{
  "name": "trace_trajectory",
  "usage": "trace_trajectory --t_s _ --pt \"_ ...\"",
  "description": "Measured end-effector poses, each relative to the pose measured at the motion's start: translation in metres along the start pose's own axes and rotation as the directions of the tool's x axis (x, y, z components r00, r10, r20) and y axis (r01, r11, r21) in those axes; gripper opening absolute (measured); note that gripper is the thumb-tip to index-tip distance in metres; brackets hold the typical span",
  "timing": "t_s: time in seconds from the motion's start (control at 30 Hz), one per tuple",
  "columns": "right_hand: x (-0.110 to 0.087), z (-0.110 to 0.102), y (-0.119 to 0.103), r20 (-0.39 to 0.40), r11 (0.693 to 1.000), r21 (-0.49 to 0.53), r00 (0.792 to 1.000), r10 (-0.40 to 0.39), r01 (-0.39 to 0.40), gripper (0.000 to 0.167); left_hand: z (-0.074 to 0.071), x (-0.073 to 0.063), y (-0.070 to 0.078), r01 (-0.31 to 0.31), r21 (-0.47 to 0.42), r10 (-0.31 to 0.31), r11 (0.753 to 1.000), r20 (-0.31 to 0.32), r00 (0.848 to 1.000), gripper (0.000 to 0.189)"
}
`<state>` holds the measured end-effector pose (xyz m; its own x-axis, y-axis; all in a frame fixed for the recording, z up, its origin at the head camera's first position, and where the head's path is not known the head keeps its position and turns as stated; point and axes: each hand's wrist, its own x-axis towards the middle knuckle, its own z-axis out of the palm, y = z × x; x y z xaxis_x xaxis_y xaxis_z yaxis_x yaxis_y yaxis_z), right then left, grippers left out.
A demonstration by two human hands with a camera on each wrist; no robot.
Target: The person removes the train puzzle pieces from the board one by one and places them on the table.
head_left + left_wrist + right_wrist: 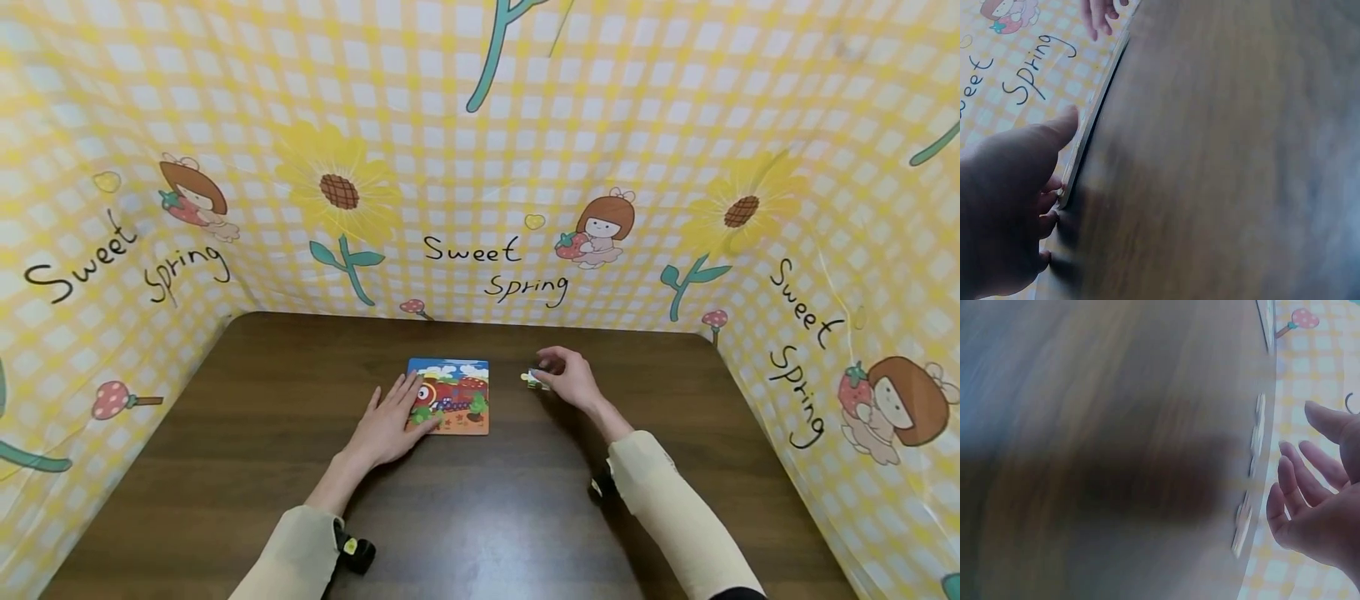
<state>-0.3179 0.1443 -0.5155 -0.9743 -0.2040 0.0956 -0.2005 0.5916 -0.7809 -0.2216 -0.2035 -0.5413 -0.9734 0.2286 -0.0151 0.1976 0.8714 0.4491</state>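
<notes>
A square jigsaw puzzle with a colourful cartoon picture lies flat on the table. My left hand rests over its left side with fingers spread, the thumb at the lower edge. In the left wrist view the puzzle's thin edge runs beside that left hand. To the right of the puzzle, my right hand hovers by a small puzzle piece, partly covering it. In the right wrist view two flat pieces, one piece and another piece, lie apart from the loosely bent fingers.
The dark wooden table has rounded far corners. A yellow checked cloth with flowers and lettering hangs behind it and along both sides. Dark wrist cameras, such as the left one, sit under the sleeves.
</notes>
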Motion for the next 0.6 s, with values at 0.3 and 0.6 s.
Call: trace_trajectory --t_s 0.3,0.6 --pt "0.004 0.025 -0.026 0.072 0.991 0.131 0.997 -0.025 0.015 0.038 -0.004 0.003 -0.009 0.026 -0.022 -0.026 0.999 -0.033 0.999 0.082" --pt "0.015 0.059 -0.052 0.149 0.981 0.194 0.988 -0.043 0.014 0.034 -0.007 0.003 -0.017 0.030 0.009 -0.029 1.000 -0.041 0.999 0.083"
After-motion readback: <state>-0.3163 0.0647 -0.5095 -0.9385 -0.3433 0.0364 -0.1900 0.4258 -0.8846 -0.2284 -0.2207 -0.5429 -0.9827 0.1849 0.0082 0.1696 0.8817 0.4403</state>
